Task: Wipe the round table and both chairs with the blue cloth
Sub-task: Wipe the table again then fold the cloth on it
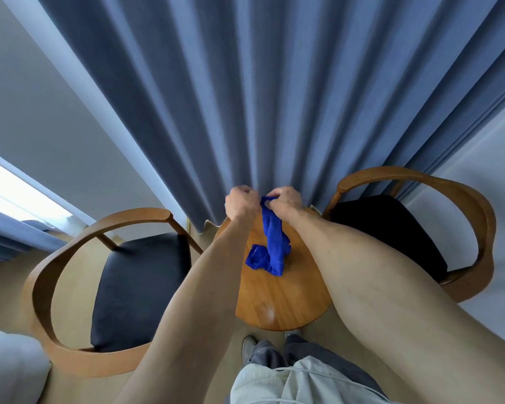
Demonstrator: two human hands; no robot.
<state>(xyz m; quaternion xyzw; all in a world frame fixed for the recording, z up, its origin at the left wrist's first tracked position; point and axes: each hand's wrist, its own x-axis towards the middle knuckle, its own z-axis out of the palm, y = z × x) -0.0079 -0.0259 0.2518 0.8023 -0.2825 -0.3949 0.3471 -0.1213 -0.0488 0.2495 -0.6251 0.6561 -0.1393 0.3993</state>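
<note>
A bright blue cloth (270,243) hangs bunched above the round wooden table (277,301), its lower end lying crumpled on the tabletop. My right hand (286,198) pinches its top edge. My left hand (241,202) is curled right beside that same top edge; whether it grips the fabric is hidden. A wooden chair with a dark seat (140,284) stands left of the table. A second wooden chair with a black seat (385,228) stands to the right.
Long blue-grey curtains (245,97) hang directly behind the table and both chairs. A white cushion or bedding (9,368) lies at the bottom left. My legs and shoes (250,346) stand at the table's near edge on a pale floor.
</note>
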